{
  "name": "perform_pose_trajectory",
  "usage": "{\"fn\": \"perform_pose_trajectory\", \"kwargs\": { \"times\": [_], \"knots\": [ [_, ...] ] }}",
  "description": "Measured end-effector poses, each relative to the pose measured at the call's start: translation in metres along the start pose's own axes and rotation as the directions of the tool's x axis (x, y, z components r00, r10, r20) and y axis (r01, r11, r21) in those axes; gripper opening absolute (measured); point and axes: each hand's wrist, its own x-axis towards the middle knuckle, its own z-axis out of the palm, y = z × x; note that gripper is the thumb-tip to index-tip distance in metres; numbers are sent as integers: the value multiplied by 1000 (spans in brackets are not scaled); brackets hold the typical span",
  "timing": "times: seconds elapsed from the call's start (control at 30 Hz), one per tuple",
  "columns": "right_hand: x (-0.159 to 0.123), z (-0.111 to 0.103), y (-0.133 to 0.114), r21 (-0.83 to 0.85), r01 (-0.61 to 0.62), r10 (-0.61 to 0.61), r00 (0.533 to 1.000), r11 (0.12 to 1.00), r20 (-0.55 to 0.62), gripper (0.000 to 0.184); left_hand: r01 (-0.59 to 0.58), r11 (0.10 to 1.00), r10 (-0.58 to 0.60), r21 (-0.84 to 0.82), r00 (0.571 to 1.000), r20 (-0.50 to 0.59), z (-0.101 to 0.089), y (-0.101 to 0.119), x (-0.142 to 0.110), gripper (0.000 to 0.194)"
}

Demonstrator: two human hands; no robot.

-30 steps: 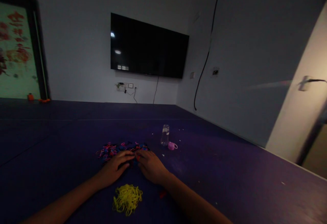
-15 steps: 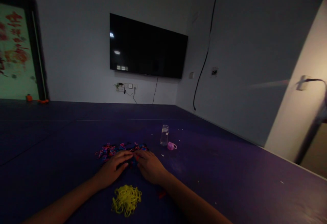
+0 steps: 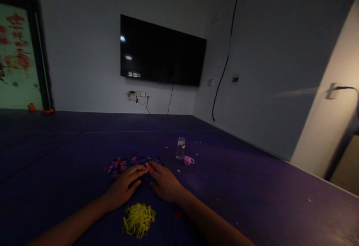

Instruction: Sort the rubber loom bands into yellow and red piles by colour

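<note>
- Head view, landmark: the yellow pile (image 3: pixel 139 219), a tangle of thin loops, lies on the dark purple surface (image 3: pixel 238 178) between the person's forearms.
- Head view, loops: the multicoloured pile (image 3: pixel 119 165), with pink, blue, red and dark loops, spreads beyond the yellow pile, extending farther to its left than to its right.
- Head view, left hand (image 3: pixel 123 187): located beyond the yellow pile and slightly left of it, palm down, fingers bent over the near side of the multicoloured loops, thumb held apart. Whether it pinches anything cannot be told.
- Head view, right hand (image 3: pixel 166 183): located beyond and right of the yellow pile, its fingertips close to those of the left. Red material (image 3: pixel 150 169) shows at the fingertips; whether it is grasped or merely touched cannot be told.
- Head view, surroundings: a red piece (image 3: pixel 177 213) lies just right of the yellow pile. Farther beyond and to the right, a clear bottle (image 3: pixel 180 149) stands upright, with a pink cap (image 3: pixel 187 160) and its ring just beside the base. Well beyond the yellow pile, a dark television (image 3: pixel 163 50) hangs on the wall.
</note>
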Motion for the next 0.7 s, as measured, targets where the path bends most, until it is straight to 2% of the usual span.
{"fn": "perform_pose_trajectory", "kwargs": {
  "times": [0.33,0.53,0.7],
  "knots": [
    [0,-3,-1,14,-9,9,1000,1000,22,62,58,998,-57,-25,998,17,-2,0,-1,47],
    [0,-3,-2,34,-8,7,1000,999,31,69,48,996,-42,-75,997,69,-4,2,-1,49],
    [-1,-2,-1,55,-5,4,1000,998,28,74,1,999,4,-51,993,116,0,-4,-4,52]
  ]
}}
